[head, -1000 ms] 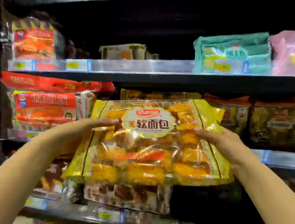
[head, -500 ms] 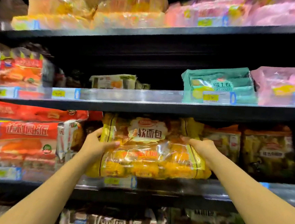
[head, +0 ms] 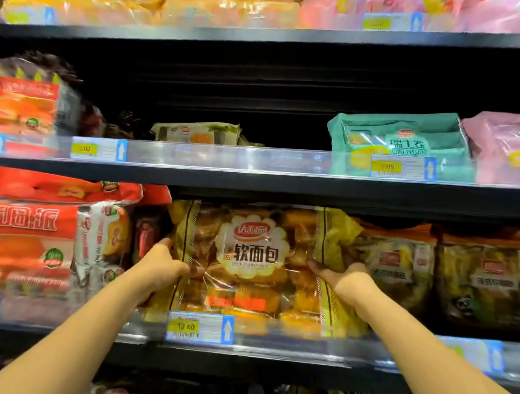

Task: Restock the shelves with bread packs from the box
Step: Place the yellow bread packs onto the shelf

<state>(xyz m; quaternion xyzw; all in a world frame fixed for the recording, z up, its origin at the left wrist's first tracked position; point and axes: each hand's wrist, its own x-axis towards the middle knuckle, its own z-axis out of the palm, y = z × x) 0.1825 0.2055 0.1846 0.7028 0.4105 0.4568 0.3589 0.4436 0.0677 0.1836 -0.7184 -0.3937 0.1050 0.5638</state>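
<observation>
A yellow bread pack [head: 253, 259] with a white scalloped label stands upright on the lower shelf [head: 270, 355], behind the clear front rail with a yellow price tag [head: 200, 327]. My left hand [head: 161, 266] grips its left edge, thumb on the front film. My right hand [head: 339, 277] grips its right edge. The pack sits between red packs on the left and orange-topped packs [head: 400, 265] on the right. The box is out of view.
Red bread packs [head: 22, 239] fill the left of this shelf. The shelf above [head: 254, 180] holds a teal pack [head: 398, 143], a pink pack [head: 514, 150] and a small pale pack [head: 198, 131], with a dark gap between them. Yellow and pink packs line the top shelf.
Both hands have carried the yellow pack up and back onto the lower shelf, and it now stands deeper behind the rail. The view has tilted upward.
</observation>
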